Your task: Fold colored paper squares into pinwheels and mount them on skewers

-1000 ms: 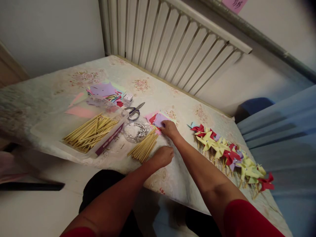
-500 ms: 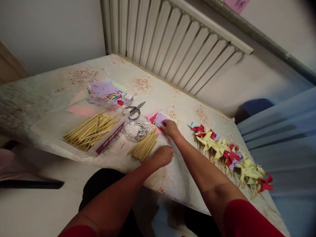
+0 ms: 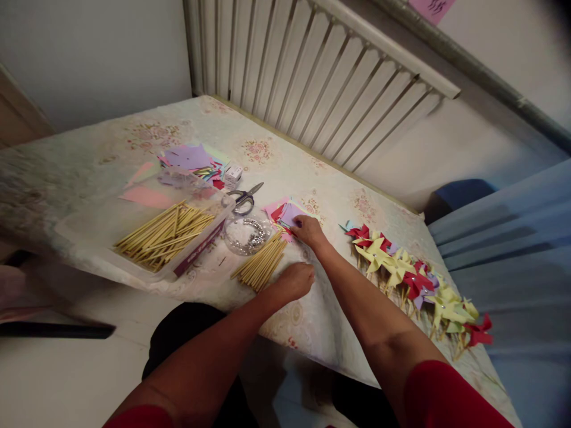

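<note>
My right hand (image 3: pixel 308 230) is at a small pile of coloured paper pieces (image 3: pixel 285 215), purple, pink and red, with its fingertips pinched at the paper's near edge. Closed in a fist, my left hand (image 3: pixel 298 282) rests on the tablecloth just below it; whatever its fingers may hold is hidden. Beside my left hand lies a loose bundle of thin yellowish sticks (image 3: pixel 261 261). A clear round dish of small silvery pieces (image 3: pixel 247 235) stands just beyond the sticks.
Left of the dish are scissors (image 3: pixel 243 199), a small white box (image 3: pixel 232 176), more coloured paper (image 3: pixel 187 157) and a clear plastic bin (image 3: pixel 196 252) of sticks. Finished paper pinwheels (image 3: pixel 414 279) lie in a row at the right. A white railing (image 3: pixel 321 89) borders the table's far side.
Both hands stay in nearly the same places; the right fingertips have shifted only slightly at the paper. The view has tilted very little.
</note>
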The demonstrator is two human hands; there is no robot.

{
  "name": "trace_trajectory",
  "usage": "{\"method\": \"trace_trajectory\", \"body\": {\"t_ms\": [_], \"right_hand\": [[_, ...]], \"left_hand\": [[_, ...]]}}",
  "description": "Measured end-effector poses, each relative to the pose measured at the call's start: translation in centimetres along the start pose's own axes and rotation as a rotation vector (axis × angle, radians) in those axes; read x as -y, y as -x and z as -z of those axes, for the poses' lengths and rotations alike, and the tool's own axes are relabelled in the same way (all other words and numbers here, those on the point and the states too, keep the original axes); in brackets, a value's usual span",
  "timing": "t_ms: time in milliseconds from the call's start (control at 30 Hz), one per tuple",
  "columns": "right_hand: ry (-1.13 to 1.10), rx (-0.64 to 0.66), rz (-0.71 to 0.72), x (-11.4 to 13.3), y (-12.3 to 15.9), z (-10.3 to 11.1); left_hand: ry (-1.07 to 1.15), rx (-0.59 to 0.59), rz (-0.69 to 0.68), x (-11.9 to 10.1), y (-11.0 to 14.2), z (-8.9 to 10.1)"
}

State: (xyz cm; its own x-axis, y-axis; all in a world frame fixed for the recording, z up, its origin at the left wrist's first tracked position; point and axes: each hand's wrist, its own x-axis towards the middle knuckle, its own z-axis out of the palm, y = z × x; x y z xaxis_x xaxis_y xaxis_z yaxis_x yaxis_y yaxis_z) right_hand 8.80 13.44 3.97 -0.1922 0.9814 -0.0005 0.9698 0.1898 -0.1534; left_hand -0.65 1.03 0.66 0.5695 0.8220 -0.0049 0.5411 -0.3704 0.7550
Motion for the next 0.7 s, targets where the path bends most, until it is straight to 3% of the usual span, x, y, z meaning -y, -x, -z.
{"method": "trace_trajectory", "body": {"t_ms": [700], "right_hand": [[0.044,-0.119,-0.059,0.3,-0.2,-1.1]], "left_hand": [[-0.027,0.007,-0.012,-0.1,0.2,0.2]]}}
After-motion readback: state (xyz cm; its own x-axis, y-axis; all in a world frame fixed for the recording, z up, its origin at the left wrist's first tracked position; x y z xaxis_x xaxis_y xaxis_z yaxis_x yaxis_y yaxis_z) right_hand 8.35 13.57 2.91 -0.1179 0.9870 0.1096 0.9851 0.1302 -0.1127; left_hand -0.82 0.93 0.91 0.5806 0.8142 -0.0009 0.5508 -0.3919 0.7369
